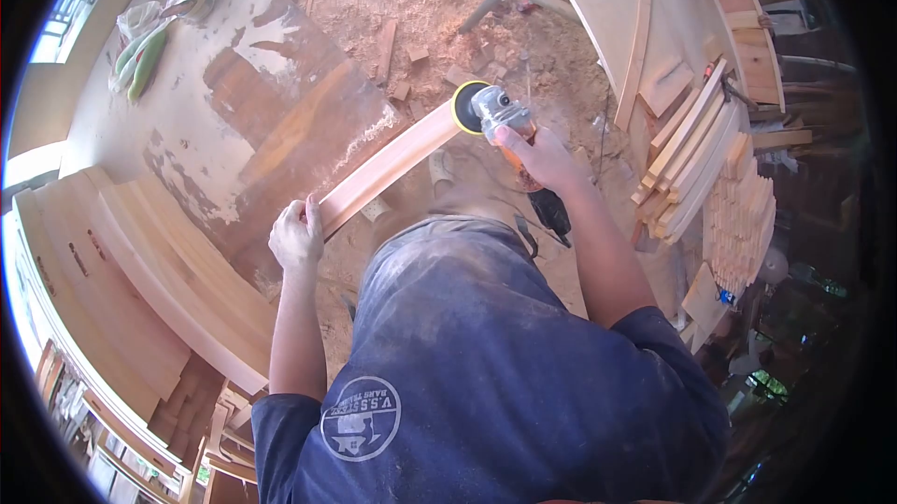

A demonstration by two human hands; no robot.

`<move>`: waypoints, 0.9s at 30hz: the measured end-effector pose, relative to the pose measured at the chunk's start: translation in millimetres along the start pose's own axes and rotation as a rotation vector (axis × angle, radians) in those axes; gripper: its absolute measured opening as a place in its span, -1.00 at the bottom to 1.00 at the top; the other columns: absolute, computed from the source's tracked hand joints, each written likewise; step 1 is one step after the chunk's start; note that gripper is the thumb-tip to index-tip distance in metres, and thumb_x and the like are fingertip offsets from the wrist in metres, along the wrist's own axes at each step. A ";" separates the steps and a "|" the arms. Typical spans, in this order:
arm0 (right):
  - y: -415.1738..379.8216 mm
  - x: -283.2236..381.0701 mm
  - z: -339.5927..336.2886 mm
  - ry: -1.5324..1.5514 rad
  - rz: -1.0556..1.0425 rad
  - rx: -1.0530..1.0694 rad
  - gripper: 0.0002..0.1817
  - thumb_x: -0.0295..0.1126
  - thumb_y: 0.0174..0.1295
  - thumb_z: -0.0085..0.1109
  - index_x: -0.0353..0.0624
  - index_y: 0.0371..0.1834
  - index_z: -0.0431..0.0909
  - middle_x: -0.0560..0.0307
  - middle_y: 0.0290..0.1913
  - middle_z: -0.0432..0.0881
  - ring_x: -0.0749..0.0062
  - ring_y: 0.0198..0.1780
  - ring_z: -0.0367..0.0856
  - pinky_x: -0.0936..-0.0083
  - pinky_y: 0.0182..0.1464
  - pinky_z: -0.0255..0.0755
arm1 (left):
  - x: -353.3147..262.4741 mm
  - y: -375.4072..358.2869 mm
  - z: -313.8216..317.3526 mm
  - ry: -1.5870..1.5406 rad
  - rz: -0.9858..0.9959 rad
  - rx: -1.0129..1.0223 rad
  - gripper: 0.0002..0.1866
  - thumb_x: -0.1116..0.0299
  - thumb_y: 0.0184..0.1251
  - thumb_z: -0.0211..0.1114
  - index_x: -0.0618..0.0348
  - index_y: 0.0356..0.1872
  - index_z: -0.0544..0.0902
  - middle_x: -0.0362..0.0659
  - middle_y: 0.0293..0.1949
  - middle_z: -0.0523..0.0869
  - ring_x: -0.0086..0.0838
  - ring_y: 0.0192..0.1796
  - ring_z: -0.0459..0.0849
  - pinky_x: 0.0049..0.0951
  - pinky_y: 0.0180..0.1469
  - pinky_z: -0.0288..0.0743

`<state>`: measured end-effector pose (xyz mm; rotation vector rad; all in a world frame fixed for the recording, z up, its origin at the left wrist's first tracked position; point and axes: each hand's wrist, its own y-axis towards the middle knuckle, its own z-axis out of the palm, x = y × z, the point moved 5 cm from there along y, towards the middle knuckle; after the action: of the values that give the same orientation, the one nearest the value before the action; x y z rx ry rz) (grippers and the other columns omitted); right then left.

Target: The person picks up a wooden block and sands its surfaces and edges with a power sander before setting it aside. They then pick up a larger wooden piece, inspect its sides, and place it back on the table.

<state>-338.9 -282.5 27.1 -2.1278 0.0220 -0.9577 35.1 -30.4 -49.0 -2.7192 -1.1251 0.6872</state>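
My right hand point(534, 151) is wrapped round the body of an angle grinder point(503, 113) fitted with a round, yellow-edged sanding disc point(470, 107). The disc overlaps the far end of a long, pale wooden board point(388, 168). At the board's near left end, my left hand point(297, 233) grips the edge, fingers curled over it. The board slants up from my left hand toward the grinder, along the edge of a stained work table point(280, 130). Below the grinder hangs a dark part point(551, 214) near my right forearm.
Wide curved boards point(140, 289) are stacked at the left. A green-handled item in a plastic bag point(140, 60) lies on the table's far side. Wood strips point(691, 158) pile up at the right beside a pale panel point(607, 0). Offcuts and sawdust point(411, 0) cover the floor ahead.
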 end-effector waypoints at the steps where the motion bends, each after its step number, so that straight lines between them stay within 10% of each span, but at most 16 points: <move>1: -8.2 9.8 5.7 -0.025 0.069 0.034 -0.15 0.45 0.35 0.38 -0.22 0.22 0.74 0.13 -0.19 0.78 0.43 -0.15 0.75 0.33 -0.06 0.61 | 0.3 -0.9 0.4 -0.004 0.005 -0.008 -0.47 -0.16 0.69 0.18 0.11 -0.22 0.81 0.00 -0.23 0.86 0.04 -0.07 0.84 0.00 0.01 0.68; 8: -3.9 0.2 41.5 -0.072 -0.210 -0.039 -0.18 0.41 0.39 0.35 -0.23 0.19 0.75 0.19 -0.42 0.69 0.50 -0.46 0.70 0.42 -0.38 0.56 | 0.2 0.1 4.5 0.038 0.014 0.004 -0.43 -0.16 0.71 0.14 0.13 -0.35 0.71 0.03 -0.32 0.81 0.08 -0.17 0.80 0.04 -0.09 0.63; 14: 8.4 4.0 -2.8 -0.010 -0.024 0.003 -0.17 0.39 0.47 0.27 -0.26 0.26 0.74 -0.01 -0.02 0.83 0.32 0.05 0.77 0.33 0.17 0.59 | -0.1 0.2 3.1 0.037 0.000 0.017 -0.42 -0.17 0.71 0.14 0.14 -0.36 0.71 0.04 -0.33 0.80 0.09 -0.17 0.80 0.03 -0.09 0.62; 17: 13.8 -0.9 7.6 0.011 -0.175 -0.048 -0.16 0.48 0.39 0.32 -0.26 0.00 0.76 0.21 -0.51 0.62 0.49 -0.56 0.61 0.41 -0.48 0.49 | -1.2 0.8 1.8 0.014 -0.005 0.022 -0.41 -0.18 0.70 0.15 0.14 -0.35 0.72 0.04 -0.32 0.81 0.09 -0.16 0.81 0.02 -0.08 0.63; 27: 0.2 25.6 54.8 -0.219 -0.083 0.146 0.05 0.58 0.31 0.28 -0.30 0.35 0.69 -0.25 0.01 0.84 0.06 0.10 0.86 0.16 0.14 0.70 | 1.2 -0.8 0.0 -0.013 0.000 -0.025 -0.42 -0.19 0.70 0.15 0.13 -0.28 0.78 0.03 -0.27 0.84 0.06 -0.11 0.83 0.02 -0.02 0.66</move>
<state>-285.5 -254.9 20.7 -2.0992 -0.2403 -0.7450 35.3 -29.0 -49.2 -2.7390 -1.1441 0.6970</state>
